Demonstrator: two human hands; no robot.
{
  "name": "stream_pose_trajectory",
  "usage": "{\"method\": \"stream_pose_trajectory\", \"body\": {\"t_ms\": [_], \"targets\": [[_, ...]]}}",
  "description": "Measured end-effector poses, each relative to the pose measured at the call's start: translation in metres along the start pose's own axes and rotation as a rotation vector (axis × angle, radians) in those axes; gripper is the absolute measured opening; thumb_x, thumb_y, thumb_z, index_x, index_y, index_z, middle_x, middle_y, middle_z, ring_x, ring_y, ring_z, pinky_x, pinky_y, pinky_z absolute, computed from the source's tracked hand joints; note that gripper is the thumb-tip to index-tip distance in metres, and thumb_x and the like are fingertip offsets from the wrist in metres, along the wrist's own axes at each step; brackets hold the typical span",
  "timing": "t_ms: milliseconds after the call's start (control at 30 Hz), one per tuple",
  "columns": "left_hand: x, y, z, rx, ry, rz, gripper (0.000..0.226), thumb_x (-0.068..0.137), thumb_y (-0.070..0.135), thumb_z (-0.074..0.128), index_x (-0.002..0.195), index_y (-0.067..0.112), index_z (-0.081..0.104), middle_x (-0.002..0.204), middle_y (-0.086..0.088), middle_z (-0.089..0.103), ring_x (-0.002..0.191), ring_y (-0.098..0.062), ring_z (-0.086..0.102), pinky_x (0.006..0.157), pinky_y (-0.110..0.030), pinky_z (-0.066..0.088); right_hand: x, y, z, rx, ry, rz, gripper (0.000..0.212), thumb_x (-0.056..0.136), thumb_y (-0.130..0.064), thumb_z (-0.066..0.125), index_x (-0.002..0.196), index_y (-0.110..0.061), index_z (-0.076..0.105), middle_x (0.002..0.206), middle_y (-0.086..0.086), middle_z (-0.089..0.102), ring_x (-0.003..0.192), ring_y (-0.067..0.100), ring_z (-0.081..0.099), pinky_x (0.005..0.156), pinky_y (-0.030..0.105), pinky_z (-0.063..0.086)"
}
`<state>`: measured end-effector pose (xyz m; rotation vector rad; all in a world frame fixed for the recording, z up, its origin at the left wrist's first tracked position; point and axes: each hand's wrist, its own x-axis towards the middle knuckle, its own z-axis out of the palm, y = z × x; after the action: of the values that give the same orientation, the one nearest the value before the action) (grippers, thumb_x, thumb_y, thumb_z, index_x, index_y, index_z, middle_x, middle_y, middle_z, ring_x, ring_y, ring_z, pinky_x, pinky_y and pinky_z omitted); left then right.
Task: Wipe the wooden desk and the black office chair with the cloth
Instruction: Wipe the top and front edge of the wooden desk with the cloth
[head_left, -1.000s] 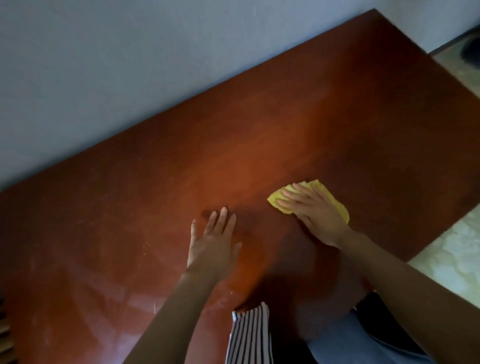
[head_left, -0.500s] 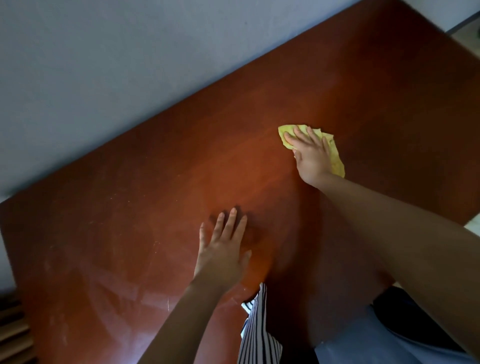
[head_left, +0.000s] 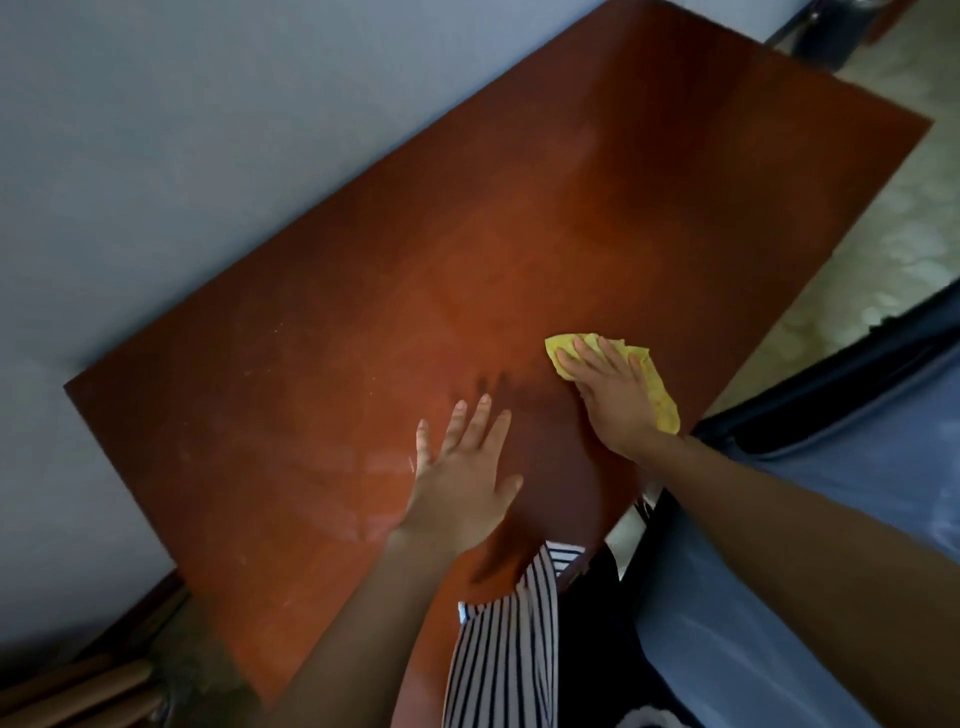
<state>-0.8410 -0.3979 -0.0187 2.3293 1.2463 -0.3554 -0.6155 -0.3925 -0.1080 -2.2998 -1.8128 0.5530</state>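
Wiping of the worktop (head_left: 467, 260) is the step in hand, going by the head view. The right hand (head_left: 613, 395) lies flat on the yellow cloth (head_left: 662, 410), fingers straight and slightly spread, pressing it onto the reddish-brown wood near the worktop's near edge. The crumpled cloth shows past the fingertips and along the outer side of the palm.

The left hand (head_left: 462, 478) is flat too, with fingers spread and nothing in it, just beside the right hand and nearer the person. A finger shadow falls a little ahead of it, so it cannot be told whether it rests on the wood or hovers just over it.

Pale streaks and specks (head_left: 332, 467) show on the surface to the left of that hand, so the desk part of the task looks unfinished. The next move probably calls for sliding the cloth under even palm pressure across that dull patch, with the left hand lifted out of its path. The far end by the wall (head_left: 208, 130) likely needs a long reach.

A dark shape (head_left: 831, 31) at the top right corner may be the chair; that cannot be told, and wiping the chair seems yet to come.

No container shows in this view. The worktop carries only the cloth and the hands.
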Motion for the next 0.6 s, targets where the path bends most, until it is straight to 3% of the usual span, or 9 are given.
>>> {"method": "stream_pose_trajectory", "body": {"t_ms": [233,400,500,600], "targets": [[-0.048,-0.004,0.024,0.064,-0.066,0.039,0.082,0.094,0.053,0.043,0.151,0.025,-0.008,0.157,0.005,-0.023,0.144,-0.018,-0.022,0.112,-0.054,-0.012,-0.107,-0.039,0.035,0.037,0.006,-0.077,0.046,0.103,-0.02,0.033,0.146,-0.037,0.029,0.157,-0.011,0.018,0.147,0.019,0.004,0.115,0.037,-0.007],[-0.041,0.005,0.035,0.102,-0.128,0.071,0.099,0.087,0.058,0.052,0.15,0.02,-0.013,0.155,0.001,-0.028,0.143,-0.02,-0.024,0.112,-0.053,-0.012,-0.16,-0.052,0.035,0.024,0.045,-0.375,0.054,0.075,0.0,0.069,0.123,-0.023,0.064,0.134,0.001,0.057,0.128,0.034,0.047,0.104,0.057,0.028],[-0.019,0.012,0.036,0.157,-0.142,0.087,0.11,0.081,0.063,0.057,0.149,0.017,-0.015,0.154,-0.002,-0.031,0.142,-0.023,-0.025,0.112,-0.055,-0.011,-0.15,-0.024,0.023,0.062,0.002,-0.435,0.062,0.076,0.006,0.066,0.129,-0.025,0.06,0.14,-0.003,0.051,0.136,0.026,0.035,0.11,0.051,0.021],[0.005,0.017,0.032,0.197,-0.136,0.117,0.119,0.075,0.064,0.063,0.149,0.017,-0.017,0.153,-0.003,-0.032,0.142,-0.024,-0.027,0.112,-0.055,-0.012,-0.116,0.005,0.004,0.085,-0.012,-0.339,0.05,0.087,0.001,0.054,0.131,-0.022,0.057,0.142,0.0,0.047,0.139,0.025,0.023,0.112,0.051,0.018]]}}
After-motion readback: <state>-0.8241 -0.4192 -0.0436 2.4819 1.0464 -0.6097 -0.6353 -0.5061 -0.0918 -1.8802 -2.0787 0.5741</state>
